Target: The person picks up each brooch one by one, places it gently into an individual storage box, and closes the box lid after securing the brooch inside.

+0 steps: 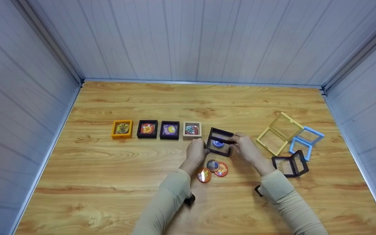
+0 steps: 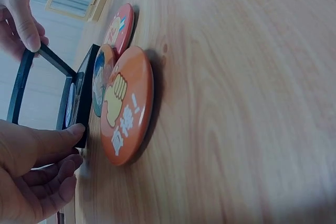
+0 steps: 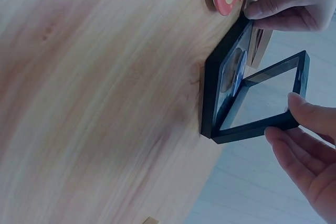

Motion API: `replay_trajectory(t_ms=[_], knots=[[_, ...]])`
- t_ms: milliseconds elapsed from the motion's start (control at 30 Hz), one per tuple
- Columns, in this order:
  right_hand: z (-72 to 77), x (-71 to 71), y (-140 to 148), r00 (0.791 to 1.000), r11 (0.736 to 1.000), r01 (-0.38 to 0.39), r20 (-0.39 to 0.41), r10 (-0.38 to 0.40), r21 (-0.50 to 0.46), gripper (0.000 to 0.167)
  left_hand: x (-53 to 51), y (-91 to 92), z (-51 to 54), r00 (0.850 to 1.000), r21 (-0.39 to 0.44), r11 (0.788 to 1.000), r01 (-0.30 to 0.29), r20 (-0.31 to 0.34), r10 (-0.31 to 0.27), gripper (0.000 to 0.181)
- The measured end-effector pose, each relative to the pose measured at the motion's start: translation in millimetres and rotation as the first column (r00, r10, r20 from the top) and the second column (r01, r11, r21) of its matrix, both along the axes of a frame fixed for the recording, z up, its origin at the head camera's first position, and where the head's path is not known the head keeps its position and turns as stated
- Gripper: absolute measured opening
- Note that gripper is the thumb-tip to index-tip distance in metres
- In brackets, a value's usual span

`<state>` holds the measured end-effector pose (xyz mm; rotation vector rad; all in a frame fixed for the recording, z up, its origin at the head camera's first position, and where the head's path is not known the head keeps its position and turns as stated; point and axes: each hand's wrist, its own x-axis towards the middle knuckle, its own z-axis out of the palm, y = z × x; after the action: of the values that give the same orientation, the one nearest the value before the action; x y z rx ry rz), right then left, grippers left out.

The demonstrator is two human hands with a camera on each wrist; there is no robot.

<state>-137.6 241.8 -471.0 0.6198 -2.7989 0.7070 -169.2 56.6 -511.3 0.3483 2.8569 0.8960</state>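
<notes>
A black hinged frame [image 1: 219,154] lies on the table with its lid raised at an angle and a round blue badge [image 1: 218,143] inside. My right hand [image 1: 245,148] pinches the lid's edge between thumb and fingers, seen clearly in the right wrist view on the lid [image 3: 262,128]. My left hand [image 1: 195,151] holds the left edge of the base, its thumb on the corner in the left wrist view. Just nearer than the frame lie three round badges: an orange one [image 2: 127,106], a dark one [image 1: 212,165] and a red one [image 1: 221,169].
Left of the hands, a row holds an orange case [image 1: 122,135], two dark cases [image 1: 147,135] [image 1: 169,136] and a cream case [image 1: 192,136], each with a badge. At the right lie opened yellow [image 1: 274,153], blue [image 1: 309,152] and black [image 1: 294,175] frames. Pale walls surround the table.
</notes>
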Motion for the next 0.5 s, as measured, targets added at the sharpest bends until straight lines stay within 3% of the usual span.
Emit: replay_trajectory(t_ms=[200, 500], knots=[[-3.5, 0.3, -1.4, 0.999, 1.0, 0.008, 0.039, -0.009, 0.027, 0.015, -0.2, 1.0, 1.1, 1.0, -0.018, 1.0, 0.007, -0.021, -0.008, 0.018], [-10.4, 0.8, -2.2, 0.992, 0.999, 0.005, 0.123, -0.009, 0.036, 0.012, -0.3, 2.1, 0.3, 1.0, -0.032, 0.999, -0.006, 0.002, 0.006, 0.018]])
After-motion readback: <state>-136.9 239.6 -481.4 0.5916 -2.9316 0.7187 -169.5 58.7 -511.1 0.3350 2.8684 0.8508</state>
